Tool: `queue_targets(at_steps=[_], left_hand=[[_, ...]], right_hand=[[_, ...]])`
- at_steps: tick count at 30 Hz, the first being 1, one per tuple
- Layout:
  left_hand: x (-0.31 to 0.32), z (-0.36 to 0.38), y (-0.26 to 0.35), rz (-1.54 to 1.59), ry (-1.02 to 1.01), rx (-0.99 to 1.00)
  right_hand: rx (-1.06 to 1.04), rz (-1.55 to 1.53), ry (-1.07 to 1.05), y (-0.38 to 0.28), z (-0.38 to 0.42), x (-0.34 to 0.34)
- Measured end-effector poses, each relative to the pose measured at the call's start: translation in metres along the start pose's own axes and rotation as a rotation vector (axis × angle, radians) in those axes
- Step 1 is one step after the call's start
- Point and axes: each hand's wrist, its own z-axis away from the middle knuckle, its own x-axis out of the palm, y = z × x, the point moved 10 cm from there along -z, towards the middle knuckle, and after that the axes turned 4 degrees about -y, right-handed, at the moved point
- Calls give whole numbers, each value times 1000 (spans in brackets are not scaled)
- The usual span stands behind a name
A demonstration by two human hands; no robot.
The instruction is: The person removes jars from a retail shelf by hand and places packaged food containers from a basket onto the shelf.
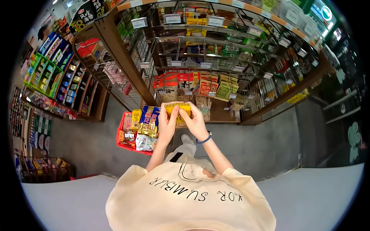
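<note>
Between my two hands is a yellow snack packet [180, 120] with a dark striped top edge. My left hand [166, 125] grips its left side, thumb laid over the front. On the other side my right hand [197, 124] holds it the same way, and a dark blue band circles that wrist. Beside my left forearm, a red basket [119, 143] holds several bagged snacks. Among them are a blue and gold bag [149, 120], a yellow pack [135, 118] and a silver-white bag [145, 143].
Ahead stands a wood-framed wire shelf unit [135, 65] with price tags. Red bags [166, 81] and green bags [226, 89] fill its low shelf. At the left are more stocked racks [71, 84]. Grey floor [266, 150] extends to the right, with a glass door beyond.
</note>
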Motion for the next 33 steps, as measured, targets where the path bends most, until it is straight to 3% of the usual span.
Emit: queue_targets(at_steps=[4, 11, 16, 22, 30, 33], left_hand=[[-10, -42, 3, -49, 90, 43], [-39, -105, 2, -258, 146, -47], [-56, -132, -3, -438, 136, -96], [-68, -154, 18, -486, 239, 77], [-94, -199, 0, 9, 426, 223], [-98, -210, 2, 167, 586, 247]], right_hand=[[3, 14, -82, -2, -52, 2], [-48, -60, -204, 6, -133, 25], [49, -79, -227, 24, -161, 37], [-265, 126, -154, -27, -189, 37], [-224, 31, -116, -14, -245, 45], [-270, -5, -80, -13, -263, 47]])
